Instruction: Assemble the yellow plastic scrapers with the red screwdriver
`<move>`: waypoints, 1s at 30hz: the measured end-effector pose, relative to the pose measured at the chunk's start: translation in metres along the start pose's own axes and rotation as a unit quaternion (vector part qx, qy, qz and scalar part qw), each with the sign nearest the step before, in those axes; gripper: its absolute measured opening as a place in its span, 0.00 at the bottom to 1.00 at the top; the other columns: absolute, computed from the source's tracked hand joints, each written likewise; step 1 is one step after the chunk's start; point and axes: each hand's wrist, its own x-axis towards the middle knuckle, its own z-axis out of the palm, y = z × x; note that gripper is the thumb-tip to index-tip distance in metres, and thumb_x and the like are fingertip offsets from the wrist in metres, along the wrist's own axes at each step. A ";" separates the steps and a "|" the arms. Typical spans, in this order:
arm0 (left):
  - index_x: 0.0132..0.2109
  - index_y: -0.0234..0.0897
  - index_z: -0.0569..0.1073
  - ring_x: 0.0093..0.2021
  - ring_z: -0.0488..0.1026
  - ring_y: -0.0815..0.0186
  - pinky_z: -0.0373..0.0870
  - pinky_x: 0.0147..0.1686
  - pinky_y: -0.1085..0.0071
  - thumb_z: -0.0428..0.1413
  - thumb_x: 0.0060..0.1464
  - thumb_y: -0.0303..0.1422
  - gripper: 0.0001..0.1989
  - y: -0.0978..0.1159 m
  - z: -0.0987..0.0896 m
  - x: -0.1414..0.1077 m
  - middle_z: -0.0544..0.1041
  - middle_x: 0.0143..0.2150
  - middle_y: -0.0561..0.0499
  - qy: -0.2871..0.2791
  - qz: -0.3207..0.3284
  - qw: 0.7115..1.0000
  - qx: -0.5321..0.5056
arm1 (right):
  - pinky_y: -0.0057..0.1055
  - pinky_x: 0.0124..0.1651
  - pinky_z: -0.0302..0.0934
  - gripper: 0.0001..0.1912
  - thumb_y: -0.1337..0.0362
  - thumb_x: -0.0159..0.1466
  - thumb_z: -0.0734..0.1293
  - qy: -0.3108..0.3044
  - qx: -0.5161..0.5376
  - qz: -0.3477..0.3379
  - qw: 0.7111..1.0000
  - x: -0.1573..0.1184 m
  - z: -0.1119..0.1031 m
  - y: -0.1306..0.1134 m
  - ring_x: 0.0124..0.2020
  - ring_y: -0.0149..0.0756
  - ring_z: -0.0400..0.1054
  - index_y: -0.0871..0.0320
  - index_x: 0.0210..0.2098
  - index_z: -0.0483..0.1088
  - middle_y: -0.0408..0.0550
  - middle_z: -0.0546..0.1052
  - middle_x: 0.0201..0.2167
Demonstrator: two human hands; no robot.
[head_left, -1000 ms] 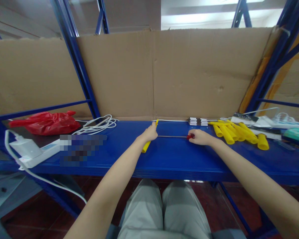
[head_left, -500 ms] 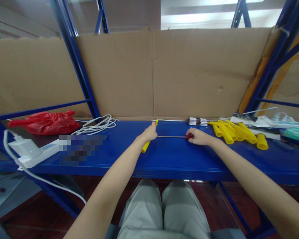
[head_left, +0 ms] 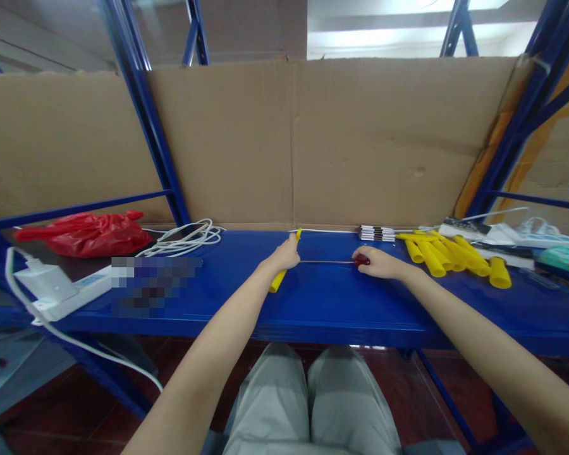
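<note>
My left hand [head_left: 284, 254] is closed around a yellow tube-like piece [head_left: 277, 281], whose lower end shows below the fist and whose narrow tip sticks out above it. A screwdriver [head_left: 361, 260] with a dark red handle is gripped in my right hand [head_left: 378, 262]. Its long thin shaft runs left, level over the blue surface, up to my left hand. Whether the tip touches the yellow piece is hidden by the left fingers.
Several yellow tubes [head_left: 439, 249] lie to the right, beside a small stack of white-edged pieces [head_left: 377, 233]. On the left are a red plastic bag [head_left: 95, 234], coiled white cable [head_left: 189, 239] and a power strip [head_left: 76, 300]. Cardboard [head_left: 360, 139] stands behind the blue table [head_left: 332, 303].
Hardly anything differs. The red screwdriver handle shows slightly more in my right hand; both hands stay in nearly the same place, and the view has shifted a little.
</note>
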 end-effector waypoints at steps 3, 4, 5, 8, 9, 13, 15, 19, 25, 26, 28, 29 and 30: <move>0.54 0.33 0.55 0.49 0.72 0.54 0.67 0.42 0.65 0.46 0.52 0.23 0.22 0.000 0.000 0.000 0.71 0.51 0.34 -0.001 -0.002 1.000 0.002 | 0.33 0.46 0.60 0.14 0.67 0.53 0.62 0.014 -0.008 -0.011 1.000 0.002 -0.001 0.001 0.42 0.39 0.68 0.58 0.41 0.69 0.52 0.74 0.42; 0.54 0.33 0.55 0.49 0.72 0.54 0.67 0.42 0.65 0.46 0.52 0.23 0.22 0.000 0.000 0.000 0.71 0.51 0.34 -0.001 -0.001 1.000 0.003 | 0.34 0.46 0.60 0.14 0.67 0.54 0.62 0.020 -0.010 -0.019 1.000 0.004 -0.001 0.000 0.42 0.39 0.68 0.58 0.41 0.69 0.51 0.74 0.42; 0.55 0.32 0.55 0.49 0.72 0.54 0.67 0.43 0.65 0.46 0.52 0.23 0.22 0.000 0.000 0.000 0.70 0.51 0.33 0.000 -0.001 1.000 0.003 | 0.34 0.46 0.60 0.15 0.67 0.54 0.62 0.027 -0.012 -0.028 0.999 0.006 -0.003 -0.002 0.42 0.39 0.68 0.58 0.41 0.69 0.52 0.74 0.42; 0.55 0.32 0.55 0.50 0.71 0.53 0.67 0.43 0.64 0.46 0.52 0.23 0.22 0.001 0.000 0.000 0.70 0.51 0.33 -0.001 -0.004 1.000 0.000 | 0.34 0.46 0.60 0.15 0.68 0.54 0.62 0.044 -0.036 -0.047 0.997 0.018 -0.006 -0.015 0.42 0.40 0.68 0.59 0.41 0.69 0.53 0.74 0.42; 0.55 0.32 0.55 0.50 0.71 0.53 0.66 0.43 0.65 0.46 0.52 0.23 0.22 0.001 0.000 0.000 0.70 0.51 0.33 -0.001 -0.006 1.000 -0.001 | 0.35 0.46 0.60 0.15 0.68 0.54 0.63 0.049 -0.048 -0.048 0.996 0.024 -0.007 -0.023 0.42 0.41 0.68 0.59 0.41 0.69 0.54 0.74 0.42; 0.56 0.32 0.55 0.51 0.70 0.54 0.66 0.44 0.65 0.46 0.52 0.23 0.22 0.002 0.001 0.000 0.69 0.52 0.33 0.004 -0.006 1.000 0.000 | 0.33 0.44 0.60 0.12 0.66 0.58 0.62 0.060 -0.048 -0.051 0.996 0.051 -0.004 -0.058 0.40 0.40 0.69 0.60 0.42 0.68 0.54 0.76 0.39; 0.56 0.31 0.55 0.52 0.69 0.54 0.65 0.45 0.66 0.46 0.53 0.23 0.22 0.002 0.001 0.000 0.69 0.52 0.33 0.007 0.001 1.000 -0.001 | 0.32 0.42 0.60 0.13 0.64 0.59 0.62 0.056 -0.024 -0.051 0.997 0.064 0.000 -0.073 0.39 0.39 0.70 0.61 0.43 0.68 0.54 0.76 0.38; 0.55 0.30 0.55 0.53 0.69 0.54 0.65 0.45 0.65 0.45 0.53 0.22 0.22 0.003 0.003 0.000 0.69 0.52 0.32 0.004 0.010 1.000 -0.008 | 0.31 0.42 0.61 0.13 0.67 0.61 0.60 0.046 0.019 -0.035 0.998 0.082 0.011 -0.090 0.40 0.39 0.70 0.63 0.44 0.67 0.56 0.76 0.41; 0.55 0.30 0.55 0.50 0.70 0.52 0.66 0.43 0.64 0.45 0.53 0.22 0.21 0.003 0.005 0.000 0.69 0.52 0.31 0.008 0.027 1.000 -0.012 | 0.30 0.46 0.59 0.12 0.70 0.63 0.57 0.070 0.091 -0.039 0.993 0.090 0.022 -0.090 0.44 0.37 0.68 0.63 0.42 0.68 0.56 0.74 0.43; 0.55 0.30 0.55 0.50 0.70 0.53 0.66 0.43 0.65 0.45 0.53 0.22 0.21 0.003 0.005 0.000 0.70 0.51 0.32 0.008 0.031 0.999 -0.013 | 0.30 0.47 0.59 0.12 0.71 0.63 0.56 0.075 0.105 -0.044 0.991 0.090 0.024 -0.090 0.45 0.37 0.68 0.63 0.42 0.68 0.56 0.74 0.44; 0.55 0.30 0.55 0.50 0.70 0.54 0.66 0.43 0.65 0.45 0.53 0.22 0.21 0.005 0.005 -0.001 0.70 0.51 0.32 0.007 0.040 0.999 -0.014 | 0.30 0.47 0.59 0.12 0.72 0.63 0.55 0.084 0.133 -0.054 0.986 0.091 0.027 -0.088 0.45 0.36 0.68 0.62 0.41 0.68 0.55 0.74 0.44; 0.55 0.30 0.55 0.51 0.70 0.54 0.66 0.43 0.65 0.45 0.53 0.21 0.21 0.006 0.005 -0.002 0.70 0.51 0.32 0.008 0.044 0.999 -0.014 | 0.30 0.47 0.59 0.12 0.73 0.63 0.56 0.089 0.146 -0.055 0.984 0.092 0.028 -0.088 0.44 0.35 0.68 0.62 0.41 0.68 0.55 0.74 0.43; 0.54 0.29 0.55 0.51 0.70 0.54 0.66 0.43 0.65 0.44 0.53 0.21 0.21 0.006 0.005 -0.003 0.70 0.51 0.32 0.009 0.048 0.999 -0.015 | 0.30 0.47 0.59 0.11 0.73 0.62 0.56 0.094 0.157 -0.055 0.982 0.092 0.029 -0.088 0.44 0.35 0.68 0.62 0.40 0.67 0.55 0.74 0.43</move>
